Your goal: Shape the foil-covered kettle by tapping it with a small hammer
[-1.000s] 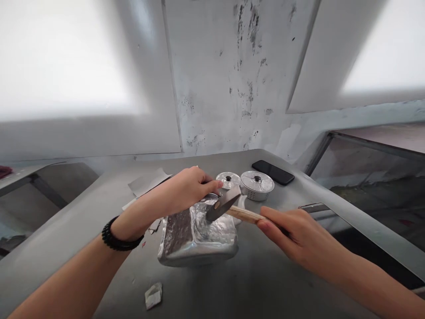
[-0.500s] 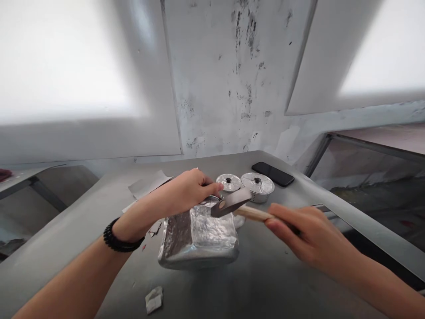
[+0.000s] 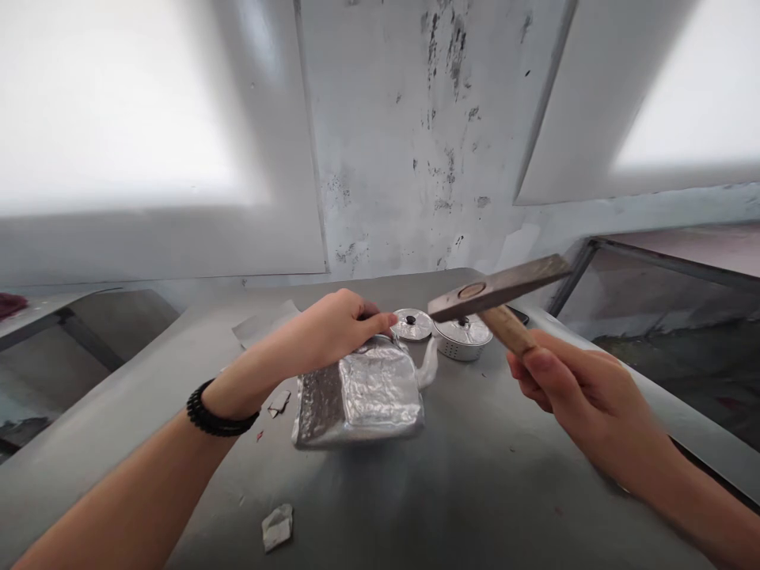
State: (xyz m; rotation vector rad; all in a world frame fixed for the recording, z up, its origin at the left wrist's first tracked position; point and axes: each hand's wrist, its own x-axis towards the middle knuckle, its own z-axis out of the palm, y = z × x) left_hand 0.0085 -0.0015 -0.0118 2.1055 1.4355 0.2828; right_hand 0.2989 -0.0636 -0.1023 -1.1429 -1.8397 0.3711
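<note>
A square silvery metal teapot [image 3: 383, 392] with dented walls and a curved spout [image 3: 427, 366] stands tilted on the grey table. My left hand [image 3: 341, 328] is closed on its top edge, thumb towards the lid side; the fingers' undersides are hidden. In my right hand [image 3: 570, 380] is a hammer [image 3: 499, 286], gripped by its wooden handle. The hammer's steel head is raised above and to the right of the teapot, apart from it, and covers part of a round perforated tin behind.
Behind the teapot are a round metal lid [image 3: 412, 323] with a black knob and a lidded perforated tin [image 3: 463, 342]. Paper [image 3: 255, 326] lies at the back left, with a crumpled scrap [image 3: 277, 528] at the front. A stained wall [image 3: 409, 158] rises behind the table.
My right hand has lifted the hammer up and to the right, off the teapot. The teapot's lower edge has risen slightly, while my left hand keeps its hold.
</note>
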